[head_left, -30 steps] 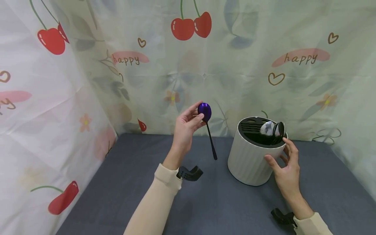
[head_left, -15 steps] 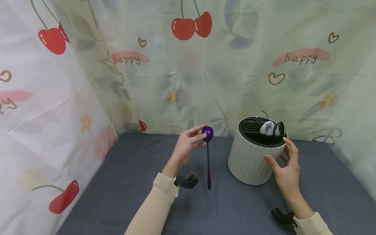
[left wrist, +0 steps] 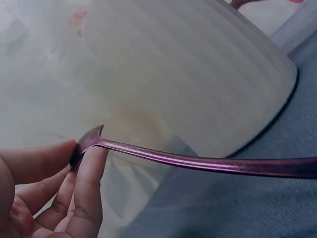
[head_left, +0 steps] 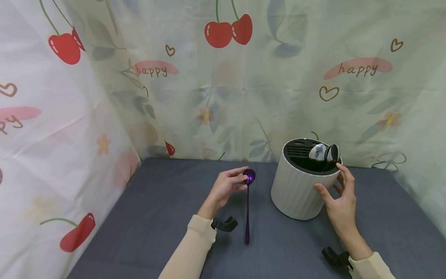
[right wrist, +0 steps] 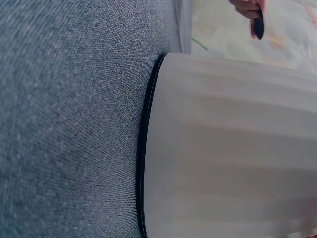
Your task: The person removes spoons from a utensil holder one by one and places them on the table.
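My left hand [head_left: 226,186] pinches a shiny purple spoon [head_left: 247,209] by its bowl, between thumb and fingers. The long handle points down toward the near side of the table; in the left wrist view the handle [left wrist: 198,162] stretches away to the right of the fingers. To the right stands a white ribbed utensil holder [head_left: 296,193] with a black slotted top. Several spoons [head_left: 318,152] lean in its open compartment, their bowls up. My right hand [head_left: 341,205] grips the holder's right side, thumb at the front and fingers near the rim.
A dark grey cloth [head_left: 167,217] covers the table. Behind it hangs a curtain [head_left: 289,97] printed with cherries and "happy"; another stretch of it lines the left side. Black camera mounts [head_left: 224,224] sit on both wrists.
My left hand has lowered from beside the curtain to just above the table, and the spoon's handle has swung to point more toward me. The right hand and the holder stay in place.
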A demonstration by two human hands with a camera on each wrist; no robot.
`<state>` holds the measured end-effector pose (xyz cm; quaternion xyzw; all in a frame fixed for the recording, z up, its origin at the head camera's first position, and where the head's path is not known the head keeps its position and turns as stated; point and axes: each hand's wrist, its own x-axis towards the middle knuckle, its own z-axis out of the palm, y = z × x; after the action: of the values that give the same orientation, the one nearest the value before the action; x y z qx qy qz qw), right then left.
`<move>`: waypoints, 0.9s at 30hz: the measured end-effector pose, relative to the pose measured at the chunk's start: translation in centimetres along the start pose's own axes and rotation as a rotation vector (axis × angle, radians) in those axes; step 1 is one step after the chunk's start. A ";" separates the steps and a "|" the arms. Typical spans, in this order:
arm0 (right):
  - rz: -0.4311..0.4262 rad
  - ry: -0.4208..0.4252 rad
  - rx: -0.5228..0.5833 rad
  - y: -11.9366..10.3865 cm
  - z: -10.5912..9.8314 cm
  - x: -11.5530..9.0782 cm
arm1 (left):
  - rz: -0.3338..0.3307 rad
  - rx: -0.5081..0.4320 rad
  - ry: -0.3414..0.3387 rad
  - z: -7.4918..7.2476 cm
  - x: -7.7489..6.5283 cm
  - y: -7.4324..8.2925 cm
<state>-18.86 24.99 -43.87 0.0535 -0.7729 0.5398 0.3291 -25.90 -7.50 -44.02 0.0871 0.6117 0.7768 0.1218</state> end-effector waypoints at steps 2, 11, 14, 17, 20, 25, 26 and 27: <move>0.000 -0.001 -0.004 0.0 0.0 0.0 | -0.018 -0.010 0.005 -0.2 0.2 -0.7; -0.002 -0.007 0.007 0.1 0.1 -0.1 | -0.088 -0.031 0.041 -0.7 1.0 -4.4; -0.006 -0.005 0.008 0.1 0.1 -0.2 | -0.088 -0.011 0.059 -0.7 1.0 -5.1; -0.003 -0.007 0.006 0.0 0.0 -0.2 | -0.093 0.009 0.078 -0.7 0.9 -5.6; 0.006 -0.008 -0.002 -0.1 0.0 -0.2 | -0.099 0.027 0.094 -0.7 0.8 -5.7; 0.018 -0.006 -0.011 -0.2 -0.1 -0.1 | -0.107 0.075 0.106 -0.7 0.9 -5.5; 0.017 -0.005 -0.009 -0.1 -0.1 -0.1 | -0.110 0.087 0.107 -0.7 0.9 -5.4; 0.016 -0.005 -0.007 -0.1 -0.1 -0.1 | -0.107 0.103 0.104 -0.7 0.9 -5.4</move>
<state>-18.70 25.00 -43.85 0.0473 -0.7760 0.5396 0.3232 -26.53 -6.68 -49.41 0.0200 0.6602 0.7401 0.1262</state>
